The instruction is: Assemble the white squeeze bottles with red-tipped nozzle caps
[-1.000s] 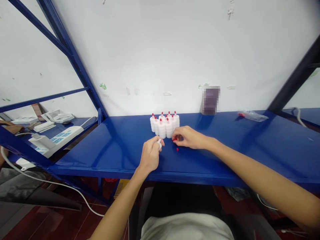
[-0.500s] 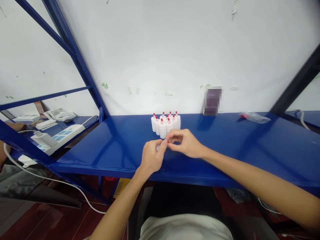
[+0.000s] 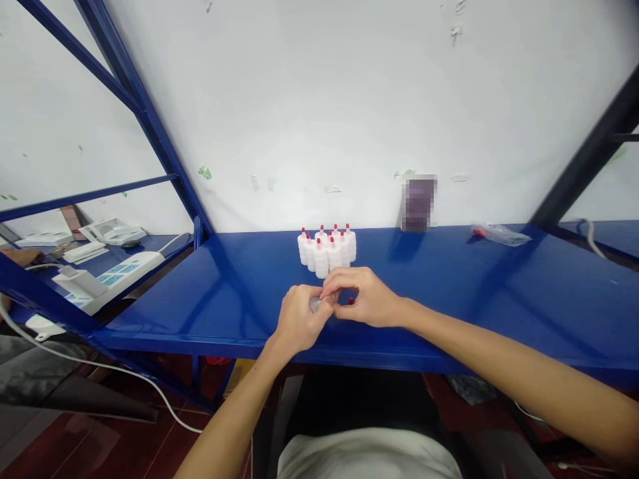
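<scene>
Above the front part of the blue table, my left hand (image 3: 302, 316) is closed around a small white squeeze bottle (image 3: 315, 304), mostly hidden by the fingers. My right hand (image 3: 367, 297) meets it from the right, thumb and fingertips pinched at the bottle's top end. A red tip (image 3: 351, 301) shows inside the loop of the right fingers; the part they grip is largely covered. Just beyond both hands stands a tight cluster of several white squeeze bottles (image 3: 322, 259), upright, with red-tipped nozzles.
The blue table (image 3: 224, 286) ends at a white wall. A pixelated dark upright object (image 3: 419, 203) leans there. A clear plastic bag (image 3: 502, 234) with something red lies at right. Beyond the blue frame post at left is a power strip (image 3: 122, 276) with a white cable.
The right fingers have shifted leftward over the left thumb. The red tip, formerly at the pinching fingertips, now shows inside the right hand's loop. The view has moved slightly.
</scene>
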The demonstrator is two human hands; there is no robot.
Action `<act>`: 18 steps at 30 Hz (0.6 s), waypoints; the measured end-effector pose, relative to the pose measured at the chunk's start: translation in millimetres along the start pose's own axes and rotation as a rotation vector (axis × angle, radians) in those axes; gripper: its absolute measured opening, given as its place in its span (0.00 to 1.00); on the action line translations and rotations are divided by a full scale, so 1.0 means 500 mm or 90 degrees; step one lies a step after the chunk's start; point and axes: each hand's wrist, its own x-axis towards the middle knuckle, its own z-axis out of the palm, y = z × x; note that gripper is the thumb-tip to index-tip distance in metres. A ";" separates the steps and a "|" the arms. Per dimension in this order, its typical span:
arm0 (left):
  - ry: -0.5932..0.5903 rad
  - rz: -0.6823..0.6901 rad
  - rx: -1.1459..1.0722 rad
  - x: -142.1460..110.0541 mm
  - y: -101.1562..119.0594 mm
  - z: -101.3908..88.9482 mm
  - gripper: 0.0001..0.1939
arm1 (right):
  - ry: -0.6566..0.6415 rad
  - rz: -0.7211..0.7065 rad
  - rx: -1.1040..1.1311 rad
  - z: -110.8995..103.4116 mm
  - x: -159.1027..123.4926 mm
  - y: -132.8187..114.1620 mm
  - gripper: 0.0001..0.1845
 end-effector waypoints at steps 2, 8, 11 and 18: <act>-0.007 -0.002 0.025 -0.002 0.005 -0.003 0.16 | -0.003 -0.002 -0.001 0.002 -0.003 0.000 0.06; 0.001 -0.017 0.072 -0.007 0.010 0.001 0.16 | 0.000 -0.004 0.018 0.013 -0.007 0.004 0.07; 0.028 -0.034 0.028 -0.006 0.003 0.004 0.21 | 0.029 0.024 0.034 -0.007 0.000 0.010 0.05; 0.059 -0.086 -0.024 0.005 -0.008 0.006 0.28 | 0.312 0.084 -0.111 -0.110 0.018 0.062 0.03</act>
